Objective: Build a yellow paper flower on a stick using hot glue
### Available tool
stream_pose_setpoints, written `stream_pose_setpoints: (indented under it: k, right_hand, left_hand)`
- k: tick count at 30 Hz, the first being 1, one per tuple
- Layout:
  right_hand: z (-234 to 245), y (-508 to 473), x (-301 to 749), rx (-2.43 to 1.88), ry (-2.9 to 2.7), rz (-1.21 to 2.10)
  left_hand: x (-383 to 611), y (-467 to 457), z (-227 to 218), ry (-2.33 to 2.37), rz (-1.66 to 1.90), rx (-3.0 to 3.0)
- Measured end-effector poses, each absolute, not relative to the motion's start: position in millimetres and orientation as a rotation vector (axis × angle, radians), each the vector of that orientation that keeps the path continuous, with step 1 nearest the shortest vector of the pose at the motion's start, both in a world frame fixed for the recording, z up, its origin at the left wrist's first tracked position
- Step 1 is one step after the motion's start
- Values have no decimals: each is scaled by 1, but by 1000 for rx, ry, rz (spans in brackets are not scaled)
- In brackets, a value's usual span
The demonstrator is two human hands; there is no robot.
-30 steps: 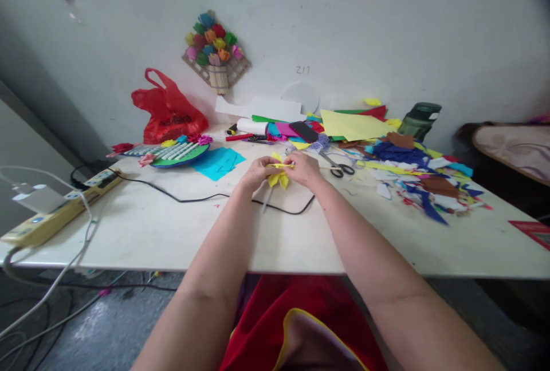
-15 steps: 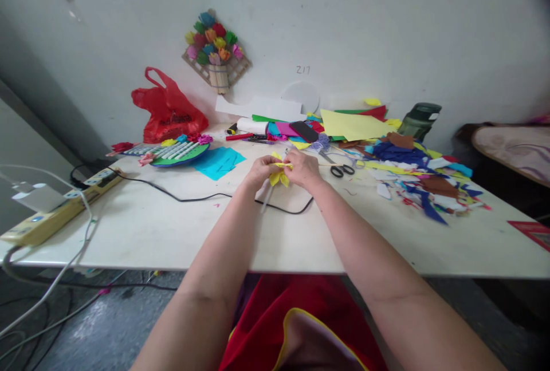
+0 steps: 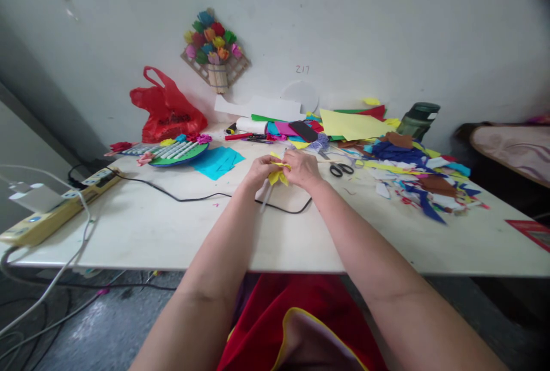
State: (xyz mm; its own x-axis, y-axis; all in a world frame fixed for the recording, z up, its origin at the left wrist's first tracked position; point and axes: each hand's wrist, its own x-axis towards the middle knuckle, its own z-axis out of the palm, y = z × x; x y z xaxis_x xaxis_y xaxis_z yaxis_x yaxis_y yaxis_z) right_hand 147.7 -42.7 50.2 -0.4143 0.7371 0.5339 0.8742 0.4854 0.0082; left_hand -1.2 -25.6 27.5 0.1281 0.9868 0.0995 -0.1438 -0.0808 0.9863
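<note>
Yellow paper flower pinched between left hand and right hand

The left hand is closed in toward the thumb, and one side of the flower is pinched at its fingertips. The right hand is curled, with its back turned up, and the flower's other side is gripped by its thumb and fingers; how tightly the hidden fingers are pressed cannot be told. The two hands are held close together, with only a narrow gap between them.

Room for moving is given by the white table, whose surface stretches from the hands to the front edge, between and beside the forearms. A pale strip is seen just below the left hand, and a black cable is looped across the space between the wrists. To the right, near the right hand, the scissors are laid, with a thin stick beside them; farther right, the surface is covered by paper scraps. On the left, blue paper is set apart from the left hand. Behind the hands, room is bounded by a phone and heaped paper along the wall.

The flower is placed directly between the fingertips, its middle partly hidden by them, its yellow petals shown above and below.
</note>
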Motion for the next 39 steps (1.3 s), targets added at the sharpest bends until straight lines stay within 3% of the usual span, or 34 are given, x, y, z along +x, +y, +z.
stream_pose_setpoints:
  k: [39]
  right_hand:
    - [54, -26, 181, -1434, -2158, -258]
  left_hand:
    - [-10, -27, 33, 1150, 1354, 1301]
